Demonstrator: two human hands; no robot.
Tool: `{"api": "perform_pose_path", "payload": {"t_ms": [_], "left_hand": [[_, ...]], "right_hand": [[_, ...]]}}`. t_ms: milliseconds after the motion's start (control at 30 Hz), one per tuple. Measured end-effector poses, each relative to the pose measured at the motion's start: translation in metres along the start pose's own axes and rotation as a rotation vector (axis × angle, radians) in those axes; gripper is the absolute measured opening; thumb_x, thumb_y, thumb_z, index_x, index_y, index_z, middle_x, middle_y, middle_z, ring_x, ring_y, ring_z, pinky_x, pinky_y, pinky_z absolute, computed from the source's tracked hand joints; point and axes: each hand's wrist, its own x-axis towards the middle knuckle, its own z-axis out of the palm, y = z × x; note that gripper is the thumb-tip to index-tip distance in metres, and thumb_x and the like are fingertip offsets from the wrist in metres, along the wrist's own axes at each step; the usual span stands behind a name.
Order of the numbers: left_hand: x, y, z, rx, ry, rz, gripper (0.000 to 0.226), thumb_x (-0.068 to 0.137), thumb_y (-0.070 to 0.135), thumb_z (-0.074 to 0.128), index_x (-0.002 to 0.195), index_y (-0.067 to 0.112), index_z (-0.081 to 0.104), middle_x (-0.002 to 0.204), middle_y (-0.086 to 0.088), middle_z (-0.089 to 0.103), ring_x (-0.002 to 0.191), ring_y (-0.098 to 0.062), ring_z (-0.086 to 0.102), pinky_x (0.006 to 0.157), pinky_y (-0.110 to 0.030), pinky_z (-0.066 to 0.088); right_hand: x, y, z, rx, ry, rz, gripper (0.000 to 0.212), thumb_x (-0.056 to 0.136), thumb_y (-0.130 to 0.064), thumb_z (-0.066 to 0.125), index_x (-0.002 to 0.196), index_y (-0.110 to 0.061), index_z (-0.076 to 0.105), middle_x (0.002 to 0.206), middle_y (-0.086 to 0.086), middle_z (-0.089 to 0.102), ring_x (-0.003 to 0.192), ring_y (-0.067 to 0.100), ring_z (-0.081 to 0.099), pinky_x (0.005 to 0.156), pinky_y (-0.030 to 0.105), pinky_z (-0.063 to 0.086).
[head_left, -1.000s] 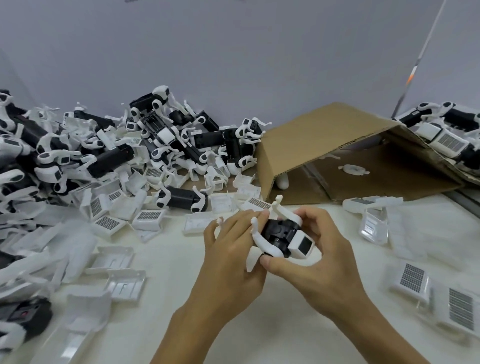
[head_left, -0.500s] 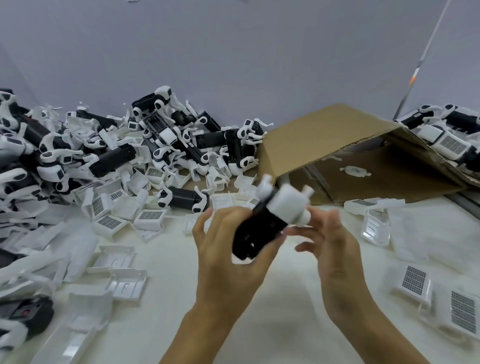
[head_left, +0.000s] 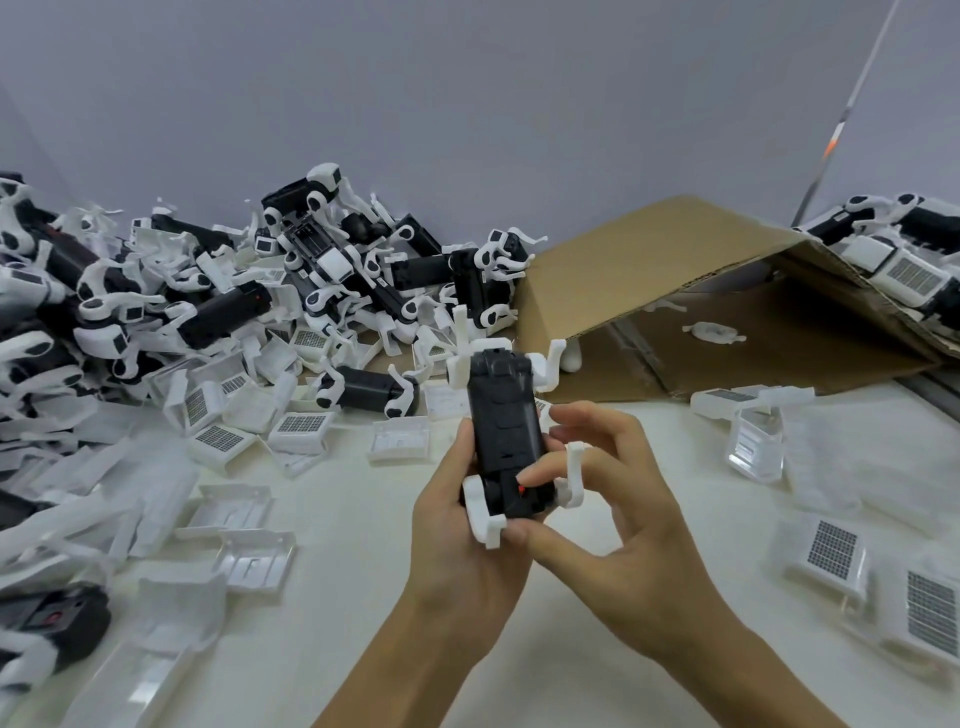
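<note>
Bare white tabletop, lower centre
Heaped black-and-white plastic toys block the left, a tipped brown cardboard box the upper right; left hand and right hand, gripping a black plastic toy body, fill the centre.

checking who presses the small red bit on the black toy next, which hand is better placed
Right, probably. The right hand has its index fingertip by the red bit, while the left hand grips the black toy and steadies it.

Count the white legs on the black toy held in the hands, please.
4 legs on the toy: far left, far right, near left, near right. More may hide under it.
</note>
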Motion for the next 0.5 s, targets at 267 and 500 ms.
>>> {"api": "perform_pose_path", "payload": {"t_ms": [267,500], "left_hand": [[-0.0021,0.0007,0.0010,-0.048,-0.033,-0.019,0.051,0.096,0.044,0.046,0.104,0.005,0.078,0.087,-0.013,0.067,0.073,-0.019,0.066,0.066,-0.026,0.059],[0.0003,0.0024,-0.0036,-0.067,-0.029,-0.035,0.052,0.099,0.043,0.045,0.113,0.001,0.072,0.091,-0.017,0.063,0.076,-0.021,0.064,0.068,-0.026,0.059]], "right_hand": [[-0.0012,-0.0002,0.0033,0.017,0.010,-0.001,0.023,0.072,-0.028,0.084,0.089,-0.031,0.068,0.131,-0.014,0.046,0.133,0.013,0.046,0.101,0.011,0.042],[-0.0006,-0.0012,0.0051,-0.018,0.053,-0.008,0.015,0.073,-0.040,0.084,0.084,-0.042,0.074,0.132,-0.015,0.048,0.129,0.001,0.046,0.097,0.002,0.036]]}}
